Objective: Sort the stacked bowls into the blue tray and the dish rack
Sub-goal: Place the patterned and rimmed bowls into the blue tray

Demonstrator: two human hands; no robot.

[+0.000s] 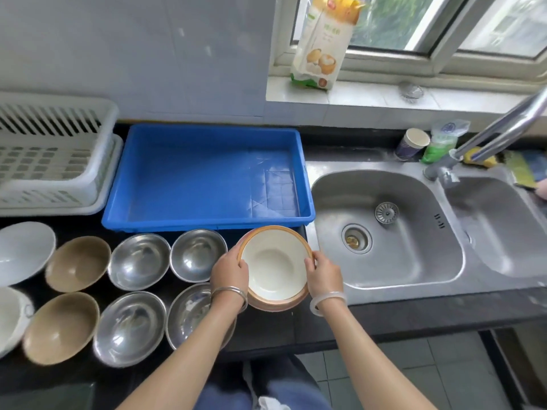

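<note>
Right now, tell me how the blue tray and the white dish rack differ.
The blue tray has solid walls and floor; the white dish rack is slotted all over. The tray is low and shallow; the rack stands taller and sits on a drip base. The tray lies next to the sink; the rack is farther left. Both hold no bowls.

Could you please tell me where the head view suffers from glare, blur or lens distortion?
In the head view, window light glares off the steel bowls and sink; the white dish rack and faucet bend and smear near the frame edges; the cream bowl held by both hands is fairly sharp.
</note>
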